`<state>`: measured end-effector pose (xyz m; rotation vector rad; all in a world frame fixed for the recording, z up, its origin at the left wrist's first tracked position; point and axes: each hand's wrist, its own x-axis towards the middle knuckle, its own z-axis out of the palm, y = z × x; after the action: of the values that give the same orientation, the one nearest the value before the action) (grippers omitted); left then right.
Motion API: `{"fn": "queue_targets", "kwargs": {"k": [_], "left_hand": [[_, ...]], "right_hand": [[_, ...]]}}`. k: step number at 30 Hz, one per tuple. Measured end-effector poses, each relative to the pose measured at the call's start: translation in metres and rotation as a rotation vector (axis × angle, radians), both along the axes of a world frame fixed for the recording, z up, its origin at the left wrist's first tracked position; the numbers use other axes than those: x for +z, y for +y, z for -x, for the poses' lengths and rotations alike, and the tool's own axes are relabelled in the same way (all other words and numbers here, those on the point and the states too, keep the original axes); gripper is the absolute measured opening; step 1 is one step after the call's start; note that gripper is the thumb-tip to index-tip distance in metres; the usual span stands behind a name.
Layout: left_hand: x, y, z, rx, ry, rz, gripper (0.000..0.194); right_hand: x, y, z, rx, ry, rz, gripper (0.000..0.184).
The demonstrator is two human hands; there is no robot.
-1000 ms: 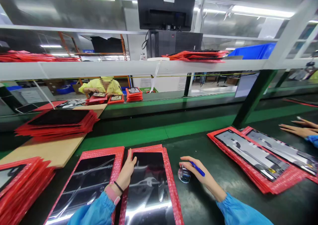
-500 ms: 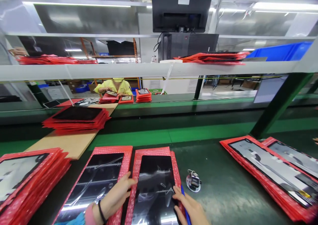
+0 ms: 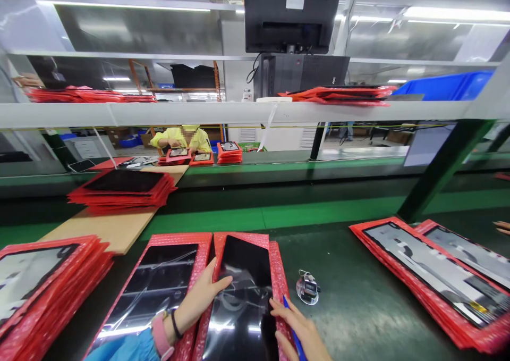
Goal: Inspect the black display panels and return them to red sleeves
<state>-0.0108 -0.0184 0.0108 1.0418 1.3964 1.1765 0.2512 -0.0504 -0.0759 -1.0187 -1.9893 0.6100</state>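
Dark, smooth table [image 3: 342, 313] carries the glossy black panel [image 3: 245, 297] on red bubble sleeves [image 3: 280, 270], beside a clicker counter [image 3: 307, 288]. I judge it light, stiff, slick and fragile, best taken by both long edges. On my left hand [image 3: 201, 294], the thumb sits spread from the fingers at its left edge; I can't tell if they pinch. My right hand [image 3: 303, 332], half curled around a blue pen [image 3: 295, 333], meets the right edge

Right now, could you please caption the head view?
Left hand and right hand, with blue pen, hold black screen over red wrap.
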Motion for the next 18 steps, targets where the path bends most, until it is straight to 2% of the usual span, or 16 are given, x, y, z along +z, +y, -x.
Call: {"fn": "queue_targets", "kwargs": {"k": [3,5,8,11,13,15,18], "left_hand": [[0.003,-0.003,0.01,0.035,-0.009,-0.007,0.065],[0.008,-0.007,0.028,0.068,-0.021,-0.003,0.076],[0.018,-0.015,0.069,0.099,-0.065,0.033,0.089],[0.022,-0.026,0.116,0.154,-0.099,0.094,0.092],[0.019,-0.035,0.143,0.218,-0.075,0.099,0.083],[0.014,-0.043,0.163,0.238,-0.053,0.076,0.066],[0.008,-0.05,0.175,0.283,-0.03,0.086,0.04]], "right_hand": [[0.009,0.0,-0.007,-0.011,0.094,0.113,0.026],[0.018,-0.002,-0.012,-0.026,0.146,0.218,0.032],[0.026,-0.005,-0.012,-0.052,0.35,0.397,0.04],[0.027,-0.005,-0.005,0.0,0.549,0.474,0.043],[0.026,-0.002,0.001,0.017,0.539,0.463,0.039],[0.027,0.0,0.005,0.005,0.489,0.461,0.036],[0.03,0.002,0.012,-0.024,0.429,0.469,0.029]]}}
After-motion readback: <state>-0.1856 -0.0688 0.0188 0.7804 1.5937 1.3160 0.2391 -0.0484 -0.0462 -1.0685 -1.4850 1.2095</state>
